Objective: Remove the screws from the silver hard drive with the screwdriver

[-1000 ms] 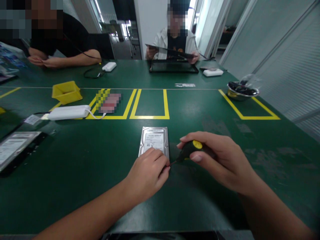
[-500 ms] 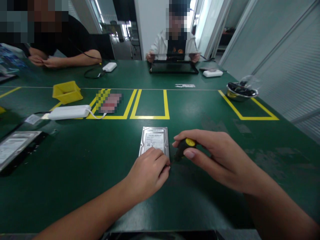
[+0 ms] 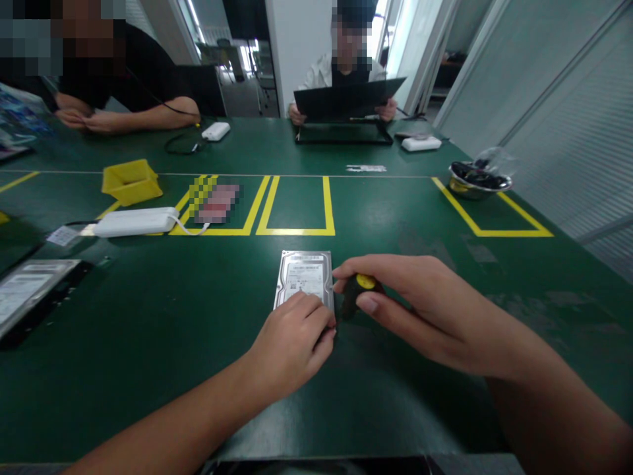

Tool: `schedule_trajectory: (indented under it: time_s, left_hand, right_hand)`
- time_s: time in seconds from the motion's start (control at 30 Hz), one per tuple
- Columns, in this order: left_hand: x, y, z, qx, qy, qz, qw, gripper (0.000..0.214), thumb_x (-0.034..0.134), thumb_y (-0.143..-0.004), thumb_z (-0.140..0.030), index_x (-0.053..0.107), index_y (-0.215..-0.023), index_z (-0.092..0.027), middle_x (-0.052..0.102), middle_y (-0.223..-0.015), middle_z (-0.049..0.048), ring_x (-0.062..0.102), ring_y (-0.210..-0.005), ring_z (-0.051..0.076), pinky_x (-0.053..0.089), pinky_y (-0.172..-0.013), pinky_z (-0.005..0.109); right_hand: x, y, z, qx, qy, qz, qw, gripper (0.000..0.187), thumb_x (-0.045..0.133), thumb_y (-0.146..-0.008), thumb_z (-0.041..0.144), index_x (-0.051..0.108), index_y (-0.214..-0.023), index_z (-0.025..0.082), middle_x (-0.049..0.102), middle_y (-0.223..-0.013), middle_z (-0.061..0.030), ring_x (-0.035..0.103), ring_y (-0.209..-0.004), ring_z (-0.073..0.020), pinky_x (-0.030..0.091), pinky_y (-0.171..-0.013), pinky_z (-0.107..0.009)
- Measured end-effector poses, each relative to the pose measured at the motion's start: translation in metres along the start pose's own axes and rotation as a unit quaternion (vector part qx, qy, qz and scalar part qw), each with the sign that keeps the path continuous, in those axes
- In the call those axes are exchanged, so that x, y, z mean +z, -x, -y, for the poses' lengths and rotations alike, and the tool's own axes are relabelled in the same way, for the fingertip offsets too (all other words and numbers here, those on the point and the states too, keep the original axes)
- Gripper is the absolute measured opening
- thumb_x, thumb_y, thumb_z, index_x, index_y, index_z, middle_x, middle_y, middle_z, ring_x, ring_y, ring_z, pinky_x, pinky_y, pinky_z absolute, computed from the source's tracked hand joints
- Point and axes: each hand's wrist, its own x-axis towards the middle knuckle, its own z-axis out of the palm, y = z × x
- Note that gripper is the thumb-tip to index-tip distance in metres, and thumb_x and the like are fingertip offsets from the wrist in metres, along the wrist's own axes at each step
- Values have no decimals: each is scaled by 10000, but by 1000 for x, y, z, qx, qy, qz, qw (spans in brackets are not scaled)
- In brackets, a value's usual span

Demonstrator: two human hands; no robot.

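Note:
A silver hard drive (image 3: 305, 276) lies flat on the green table (image 3: 148, 330) in front of me. My left hand (image 3: 291, 343) rests curled on its near end, fingers pinched at the drive's near right corner. My right hand (image 3: 420, 310) is closed round a black screwdriver with a yellow cap (image 3: 357, 291), held nearly upright. The tool's tip points down at that same corner, right beside my left fingertips, and the tip itself is hidden.
A white power strip (image 3: 136, 221) and a yellow bin (image 3: 130, 181) sit to the left. Another drive (image 3: 24, 293) lies at the left edge. A metal bowl (image 3: 479, 181) stands far right. Yellow tape boxes (image 3: 297, 231) mark the table. Two other people sit across; one holds a dark panel (image 3: 346, 99).
My right hand moved left and tipped the screwdriver more upright, closer to the drive's corner. The person across lifted a dark panel upright. My left hand stayed put.

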Motion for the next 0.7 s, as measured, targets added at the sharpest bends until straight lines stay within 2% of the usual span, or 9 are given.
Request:
schedule_trajectory:
  time_s: [0.3, 0.7]
  left_hand:
    - [-1, 2, 0, -7, 13, 14, 1000, 67, 545, -911, -191, 610, -921, -182, 603, -910, 54, 547, -898, 232, 466, -803, 396]
    - [-1, 0, 1, -8, 10, 11, 1000, 44, 554, -907, -193, 597, -907, -185, 597, -903, 48, 546, -885, 230, 462, -789, 395]
  right_hand:
    - [2, 4, -3, 30, 4, -36, 999, 201, 501, -1001, 234, 590, -1171, 173, 686, -1042, -24, 632, -889, -115, 455, -783, -218]
    - [4, 5, -3, 27, -4, -53, 998, 206, 528, -990, 247, 590, -1171, 173, 687, -1041, -20, 636, -903, -113, 457, -791, -218]
